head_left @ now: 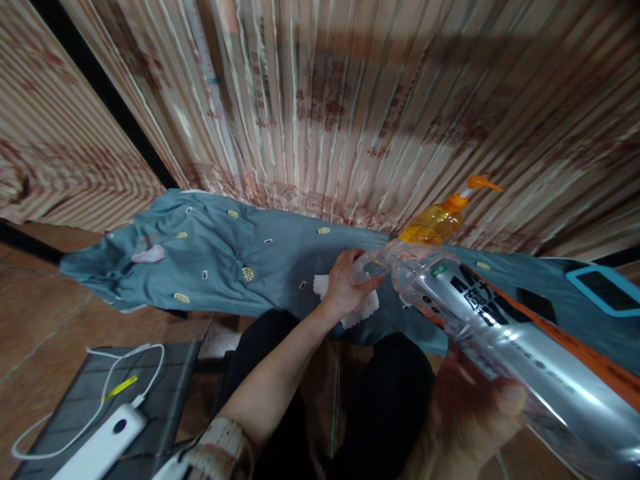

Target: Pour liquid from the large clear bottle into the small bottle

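Holding, right hand (470, 407): big silver bottle (500, 320), tipped over gray-green cloth (280, 247)
Holding, left hand (345, 287): clear piece (369, 267) by bottle top; cannot tell cup from neck
Bottle, done: up in hand, tipped; likely midway
Bottle, not yet done: putting down; more, cannot tell
Pump bottle (434, 223): behind, in no hand

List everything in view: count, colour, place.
Bottle: one, silver, right
Clear piece: one, colourless, centre
Pump: one, orange, behind bottle
Cloth: one, white, centre
Scrap: one, pinkish, left
Sheet: one, teal, middle
Device: one, blue, right
Slab: one, dark, right
Stool: one, grey, left
Box: one, white, left
Cable: one, white, left
Tag: one, yellow, on cable
Curtain: one, beige, back
Bars: several, black, sides
Floor: one, brown, below
Legs: two, black, bottom
Left hand: one, bare, centre
Right hand: one, bare, right
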`<state>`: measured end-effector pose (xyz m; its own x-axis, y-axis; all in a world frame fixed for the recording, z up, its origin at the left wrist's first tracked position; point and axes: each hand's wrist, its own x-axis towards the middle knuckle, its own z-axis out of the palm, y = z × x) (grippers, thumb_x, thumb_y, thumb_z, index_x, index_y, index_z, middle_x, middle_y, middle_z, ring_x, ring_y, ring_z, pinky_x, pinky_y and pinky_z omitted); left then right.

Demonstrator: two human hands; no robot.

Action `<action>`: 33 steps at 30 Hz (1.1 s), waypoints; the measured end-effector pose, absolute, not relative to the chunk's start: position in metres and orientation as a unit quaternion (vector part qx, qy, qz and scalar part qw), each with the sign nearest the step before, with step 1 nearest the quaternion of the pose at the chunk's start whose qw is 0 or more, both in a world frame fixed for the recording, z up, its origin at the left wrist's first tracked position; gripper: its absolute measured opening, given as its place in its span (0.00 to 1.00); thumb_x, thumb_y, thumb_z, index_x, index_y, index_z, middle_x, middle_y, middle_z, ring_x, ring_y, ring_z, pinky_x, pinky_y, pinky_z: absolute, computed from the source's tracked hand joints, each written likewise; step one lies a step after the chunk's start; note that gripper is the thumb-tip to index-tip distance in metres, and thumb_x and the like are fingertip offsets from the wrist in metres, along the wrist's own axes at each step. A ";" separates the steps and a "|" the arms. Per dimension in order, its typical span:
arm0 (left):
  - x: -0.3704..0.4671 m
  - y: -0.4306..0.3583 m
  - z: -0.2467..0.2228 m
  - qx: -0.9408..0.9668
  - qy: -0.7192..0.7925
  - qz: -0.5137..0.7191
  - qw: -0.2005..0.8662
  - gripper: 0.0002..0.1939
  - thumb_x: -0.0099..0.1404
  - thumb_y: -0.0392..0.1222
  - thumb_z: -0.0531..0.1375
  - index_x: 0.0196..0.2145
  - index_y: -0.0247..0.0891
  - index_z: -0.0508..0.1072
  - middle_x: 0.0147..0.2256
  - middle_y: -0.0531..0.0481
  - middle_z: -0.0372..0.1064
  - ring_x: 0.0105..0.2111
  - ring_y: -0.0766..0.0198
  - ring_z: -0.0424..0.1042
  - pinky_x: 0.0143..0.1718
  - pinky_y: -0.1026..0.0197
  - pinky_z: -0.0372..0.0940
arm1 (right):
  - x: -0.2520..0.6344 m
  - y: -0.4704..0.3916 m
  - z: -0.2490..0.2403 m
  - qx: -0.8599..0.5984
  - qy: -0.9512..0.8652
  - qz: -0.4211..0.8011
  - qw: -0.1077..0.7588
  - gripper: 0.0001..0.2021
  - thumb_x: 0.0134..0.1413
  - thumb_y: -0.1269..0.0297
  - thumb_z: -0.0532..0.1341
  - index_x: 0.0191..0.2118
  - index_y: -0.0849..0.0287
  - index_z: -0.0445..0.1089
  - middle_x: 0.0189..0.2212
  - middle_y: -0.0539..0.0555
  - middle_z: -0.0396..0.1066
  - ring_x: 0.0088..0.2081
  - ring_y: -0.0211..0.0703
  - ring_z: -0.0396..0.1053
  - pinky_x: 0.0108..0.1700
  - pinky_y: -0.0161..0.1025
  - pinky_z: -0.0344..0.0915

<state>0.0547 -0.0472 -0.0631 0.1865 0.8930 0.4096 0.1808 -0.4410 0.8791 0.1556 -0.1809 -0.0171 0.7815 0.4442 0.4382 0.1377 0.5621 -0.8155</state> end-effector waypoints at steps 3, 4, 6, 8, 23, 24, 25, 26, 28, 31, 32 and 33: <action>0.055 -0.047 -0.063 0.686 0.393 0.501 0.353 0.24 0.52 0.45 0.67 0.44 0.38 0.66 0.43 0.46 0.68 0.45 0.56 0.68 0.48 0.53 0.64 | 0.157 -0.182 -0.019 -0.463 -0.312 0.085 0.825 0.22 0.38 0.50 0.64 0.43 0.47 0.68 0.49 0.45 0.66 0.57 0.51 0.60 0.54 0.61 0.62; 0.055 -0.047 -0.063 0.686 0.393 0.500 0.353 0.24 0.52 0.45 0.67 0.44 0.39 0.66 0.43 0.46 0.68 0.45 0.56 0.68 0.48 0.53 0.64 | 0.157 -0.182 -0.019 -0.465 -0.310 0.082 0.825 0.22 0.39 0.50 0.64 0.44 0.47 0.67 0.49 0.45 0.66 0.57 0.51 0.61 0.54 0.61 0.62; 0.055 -0.047 -0.063 0.686 0.395 0.500 0.351 0.24 0.51 0.46 0.67 0.44 0.39 0.66 0.43 0.47 0.68 0.45 0.56 0.68 0.48 0.52 0.64 | 0.156 -0.182 -0.020 -0.463 -0.307 0.077 0.828 0.22 0.39 0.52 0.63 0.45 0.47 0.66 0.49 0.45 0.66 0.56 0.51 0.61 0.54 0.61 0.62; 0.055 -0.047 -0.063 0.686 0.396 0.500 0.351 0.24 0.51 0.46 0.67 0.44 0.40 0.66 0.43 0.47 0.68 0.45 0.56 0.68 0.48 0.53 0.64 | 0.155 -0.182 -0.020 -0.455 -0.307 0.074 0.833 0.22 0.41 0.53 0.63 0.45 0.49 0.66 0.48 0.46 0.66 0.56 0.51 0.61 0.54 0.60 0.62; 0.055 -0.048 -0.062 0.686 0.394 0.499 0.352 0.23 0.51 0.45 0.67 0.44 0.38 0.66 0.42 0.46 0.68 0.45 0.56 0.68 0.47 0.53 0.64 | 0.152 -0.180 -0.014 -0.466 -0.307 0.088 0.825 0.28 0.38 0.50 0.64 0.49 0.50 0.66 0.50 0.49 0.66 0.56 0.52 0.61 0.54 0.60 0.62; 0.055 -0.048 -0.062 0.686 0.393 0.501 0.353 0.23 0.52 0.45 0.67 0.44 0.38 0.66 0.42 0.46 0.68 0.45 0.56 0.68 0.47 0.53 0.64 | 0.152 -0.180 -0.014 -0.466 -0.305 0.086 0.826 0.28 0.39 0.50 0.63 0.49 0.51 0.66 0.49 0.49 0.66 0.56 0.52 0.62 0.54 0.59 0.63; 0.055 -0.048 -0.062 0.686 0.392 0.501 0.354 0.23 0.52 0.45 0.67 0.44 0.38 0.66 0.42 0.46 0.68 0.45 0.56 0.68 0.47 0.53 0.64 | 0.153 -0.181 -0.015 -0.468 -0.303 0.085 0.825 0.28 0.40 0.51 0.63 0.50 0.51 0.66 0.50 0.49 0.66 0.56 0.52 0.62 0.54 0.59 0.63; 0.055 -0.048 -0.062 0.686 0.391 0.501 0.355 0.23 0.52 0.45 0.67 0.43 0.38 0.66 0.42 0.46 0.68 0.45 0.56 0.68 0.47 0.53 0.64 | 0.153 -0.181 -0.016 -0.470 -0.302 0.085 0.825 0.27 0.40 0.52 0.62 0.50 0.51 0.66 0.50 0.49 0.66 0.56 0.52 0.62 0.54 0.59 0.63; 0.055 -0.048 -0.061 0.685 0.393 0.499 0.356 0.23 0.51 0.45 0.67 0.43 0.38 0.66 0.42 0.46 0.68 0.45 0.56 0.68 0.47 0.53 0.64 | 0.154 -0.181 -0.018 -0.471 -0.302 0.084 0.825 0.26 0.41 0.53 0.62 0.50 0.51 0.66 0.50 0.49 0.66 0.56 0.51 0.61 0.55 0.58 0.62; 0.055 -0.048 -0.061 0.686 0.398 0.495 0.354 0.23 0.51 0.45 0.67 0.44 0.39 0.66 0.42 0.47 0.69 0.45 0.56 0.68 0.47 0.53 0.64 | 0.155 -0.180 -0.020 -0.466 -0.302 0.081 0.827 0.25 0.40 0.53 0.62 0.49 0.50 0.67 0.50 0.48 0.66 0.56 0.51 0.61 0.55 0.58 0.62; 0.055 -0.048 -0.061 0.687 0.398 0.495 0.353 0.23 0.51 0.45 0.67 0.44 0.39 0.66 0.43 0.47 0.68 0.45 0.56 0.68 0.47 0.53 0.64 | 0.156 -0.180 -0.020 -0.464 -0.303 0.079 0.829 0.24 0.40 0.53 0.62 0.48 0.50 0.67 0.49 0.48 0.66 0.56 0.51 0.61 0.55 0.58 0.62; 0.055 -0.048 -0.061 0.687 0.398 0.495 0.352 0.23 0.52 0.45 0.67 0.44 0.39 0.66 0.43 0.47 0.68 0.45 0.56 0.68 0.47 0.53 0.63 | 0.156 -0.180 -0.020 -0.463 -0.305 0.078 0.829 0.23 0.40 0.54 0.62 0.46 0.50 0.67 0.49 0.47 0.67 0.56 0.51 0.61 0.55 0.59 0.62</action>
